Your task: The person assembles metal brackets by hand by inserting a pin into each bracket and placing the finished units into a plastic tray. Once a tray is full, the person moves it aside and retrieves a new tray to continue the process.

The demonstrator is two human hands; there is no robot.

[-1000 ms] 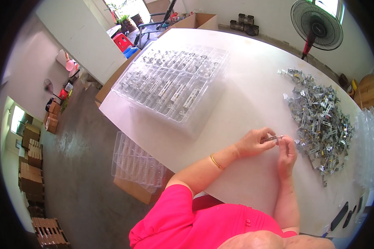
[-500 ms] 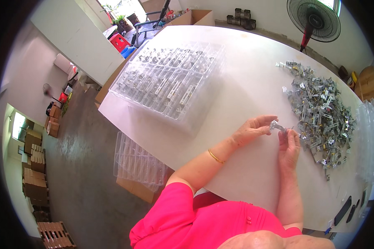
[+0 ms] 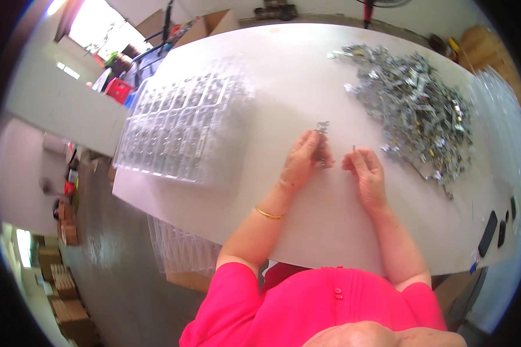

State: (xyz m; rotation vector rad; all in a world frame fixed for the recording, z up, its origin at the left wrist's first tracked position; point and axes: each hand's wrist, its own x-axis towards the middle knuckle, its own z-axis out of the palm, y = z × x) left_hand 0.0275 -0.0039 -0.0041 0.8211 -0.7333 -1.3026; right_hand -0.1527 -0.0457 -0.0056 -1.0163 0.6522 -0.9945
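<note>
My left hand (image 3: 303, 160) is closed around a small silvery metal fitting (image 3: 322, 125), whose end sticks up past the thumb. A short way to the right, apart from it, my right hand (image 3: 367, 178) is closed in a pinch. A tiny thin tip pokes up from its fingertips, too small and blurred to name. Both hands are above the white table (image 3: 307, 225). Beyond my right hand spreads a big heap of similar metal fittings (image 3: 417, 104). To the left, a stack of clear plastic trays (image 3: 173, 124) has metal fittings in the long compartments of its top tray.
Clear plastic sheeting or trays (image 3: 498, 115) lie along the table's right edge. Nearer on that side is a dark phone-like object (image 3: 488, 234). More clear trays (image 3: 185, 246) sit on a carton below the left edge. Cardboard boxes (image 3: 69, 306) line the floor far left.
My hands have drawn apart; the metal fitting that was between both is now in the left alone. The view has shifted, so the table's contents appear farther left and higher.
</note>
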